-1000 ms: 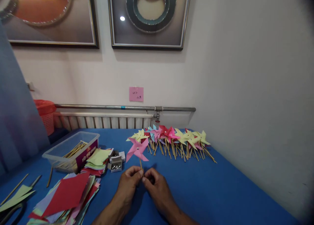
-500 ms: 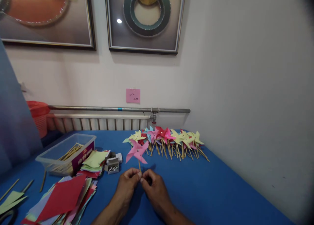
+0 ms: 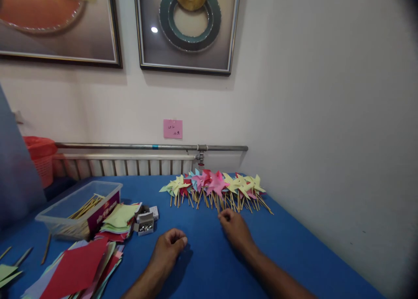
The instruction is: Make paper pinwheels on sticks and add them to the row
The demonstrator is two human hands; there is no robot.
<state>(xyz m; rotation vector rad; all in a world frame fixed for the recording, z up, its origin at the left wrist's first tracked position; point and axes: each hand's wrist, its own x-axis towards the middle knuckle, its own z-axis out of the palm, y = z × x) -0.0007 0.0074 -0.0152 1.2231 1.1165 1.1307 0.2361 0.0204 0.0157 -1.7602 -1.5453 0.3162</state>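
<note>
My right hand (image 3: 235, 227) pinches the lower stick of a pink paper pinwheel (image 3: 217, 184). The pinwheel stands upright, its vanes in front of the finished pinwheels (image 3: 243, 186), which lie in a row with sticks pointing toward me. From this view I cannot tell whether it touches them. My left hand (image 3: 168, 251) hovers over the blue table (image 3: 202, 268), fingers curled in and thumb against them, with nothing visible in its grasp. Close to it on the left stand small open boxes of shiny metal pins (image 3: 145, 226).
A clear plastic tub (image 3: 78, 223) holds wooden sticks. Beside it are a stack of pale paper squares (image 3: 120, 216) and a larger pile topped with a red sheet (image 3: 75, 266). Cut green paper (image 3: 8, 273) lies at far left. A wall (image 3: 326, 138) borders the table's right side.
My right hand has moved right and forward, carrying the pink pinwheel to the row. My left hand has let go of its stick and moved slightly down. The view has shifted a little.
</note>
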